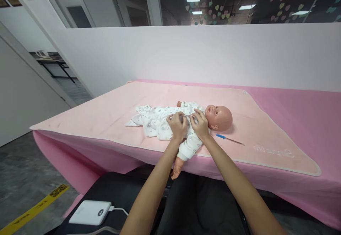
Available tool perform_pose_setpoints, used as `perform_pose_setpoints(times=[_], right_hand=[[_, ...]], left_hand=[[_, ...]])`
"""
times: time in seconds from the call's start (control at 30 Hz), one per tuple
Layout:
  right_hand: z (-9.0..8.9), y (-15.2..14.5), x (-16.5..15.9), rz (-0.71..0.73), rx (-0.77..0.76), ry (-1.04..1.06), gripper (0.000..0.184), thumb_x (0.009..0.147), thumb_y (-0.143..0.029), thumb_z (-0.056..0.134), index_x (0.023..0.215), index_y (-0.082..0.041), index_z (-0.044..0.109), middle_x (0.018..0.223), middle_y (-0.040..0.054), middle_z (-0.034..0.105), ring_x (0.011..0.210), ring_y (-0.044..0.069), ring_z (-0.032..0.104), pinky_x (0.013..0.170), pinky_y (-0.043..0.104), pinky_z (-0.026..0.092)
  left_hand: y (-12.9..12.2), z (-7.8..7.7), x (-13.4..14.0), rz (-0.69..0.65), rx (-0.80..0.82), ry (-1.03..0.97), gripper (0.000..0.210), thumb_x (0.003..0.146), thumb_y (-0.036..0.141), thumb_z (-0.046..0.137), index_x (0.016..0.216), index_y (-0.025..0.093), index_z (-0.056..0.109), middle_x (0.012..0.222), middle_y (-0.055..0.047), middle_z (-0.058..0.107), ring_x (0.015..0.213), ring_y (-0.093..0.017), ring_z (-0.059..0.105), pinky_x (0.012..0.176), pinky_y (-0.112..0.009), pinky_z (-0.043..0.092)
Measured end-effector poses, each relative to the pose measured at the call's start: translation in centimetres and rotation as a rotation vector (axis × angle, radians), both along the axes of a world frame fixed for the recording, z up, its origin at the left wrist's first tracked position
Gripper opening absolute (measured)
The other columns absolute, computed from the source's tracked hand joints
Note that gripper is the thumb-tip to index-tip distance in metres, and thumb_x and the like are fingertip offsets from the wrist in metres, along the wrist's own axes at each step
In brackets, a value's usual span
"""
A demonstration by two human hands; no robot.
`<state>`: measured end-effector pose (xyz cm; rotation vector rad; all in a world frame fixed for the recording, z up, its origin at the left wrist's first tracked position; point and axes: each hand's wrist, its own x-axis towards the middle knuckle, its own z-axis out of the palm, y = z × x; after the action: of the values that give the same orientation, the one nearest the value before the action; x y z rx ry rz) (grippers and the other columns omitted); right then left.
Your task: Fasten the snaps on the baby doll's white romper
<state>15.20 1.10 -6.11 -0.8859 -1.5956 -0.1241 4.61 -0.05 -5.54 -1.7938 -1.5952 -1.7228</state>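
Note:
A baby doll point(220, 117) lies on its back on the peach mat point(103, 110), head toward the right. It is dressed in a white printed baby outfit point(157, 121). Over the chest, my left hand point(177, 125) and my right hand point(200, 124) are close together, their fingers pinched. A thin white tie point(188, 115) of the outfit runs between the fingertips of both. The doll's near arm, in a white sleeve point(189, 146), hangs over the front edge of the table below my wrists. My fingers cover part of the chest.
A thin stick with a blue handle point(220, 136) lies on the mat beside the doll's head. Pink cloth point(306, 121) covers the table, which meets a white wall point(213, 57). A white power bank point(90, 212) with a cable rests on a black surface point(117, 183) at lower left.

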Motion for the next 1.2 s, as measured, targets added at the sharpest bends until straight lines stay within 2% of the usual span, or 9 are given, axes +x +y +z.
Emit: perform_pose_setpoints(times=[0.23,0.63,0.9,1.2], right_hand=[[-0.10,0.16,0.00,0.013,-0.048,0.022,0.018,0.085,-0.025,0.048,0.081,-0.018,0.063,0.101,0.0115,0.062,0.098,0.021,0.058,0.088,0.036,0.048],[-0.22,0.29,-0.01,0.017,-0.077,0.012,0.016,0.085,-0.025,0.048,0.081,-0.019,0.063,0.096,0.0088,0.062,0.092,0.019,0.058,0.085,0.034,0.049],[-0.22,0.31,0.00,0.016,-0.078,0.004,0.018,0.086,-0.025,0.047,0.081,-0.018,0.062,0.095,0.0100,0.062,0.090,0.020,0.058,0.084,0.035,0.048],[-0.04,0.21,0.05,0.034,-0.096,0.008,0.020,0.086,-0.027,0.046,0.081,-0.017,0.063,0.094,0.0111,0.061,0.090,0.021,0.057,0.084,0.037,0.048]], left_hand=[[0.02,0.00,0.04,0.009,-0.035,0.006,0.006,0.079,0.019,0.043,0.078,0.021,0.049,0.079,0.000,0.064,0.077,-0.017,0.057,0.091,-0.038,0.028],[0.10,-0.02,0.06,0.007,-0.063,0.029,0.004,0.077,0.017,0.042,0.077,0.021,0.045,0.078,-0.001,0.062,0.073,-0.017,0.055,0.086,-0.037,0.030],[-0.20,0.02,0.07,0.006,-0.085,0.123,0.013,0.068,0.016,0.049,0.080,0.021,0.047,0.081,-0.004,0.062,0.079,-0.022,0.054,0.083,-0.038,0.031],[-0.03,-0.04,0.29,0.042,-0.064,0.101,0.008,0.075,0.018,0.048,0.081,0.021,0.051,0.082,-0.003,0.065,0.080,-0.021,0.054,0.084,-0.038,0.031]])
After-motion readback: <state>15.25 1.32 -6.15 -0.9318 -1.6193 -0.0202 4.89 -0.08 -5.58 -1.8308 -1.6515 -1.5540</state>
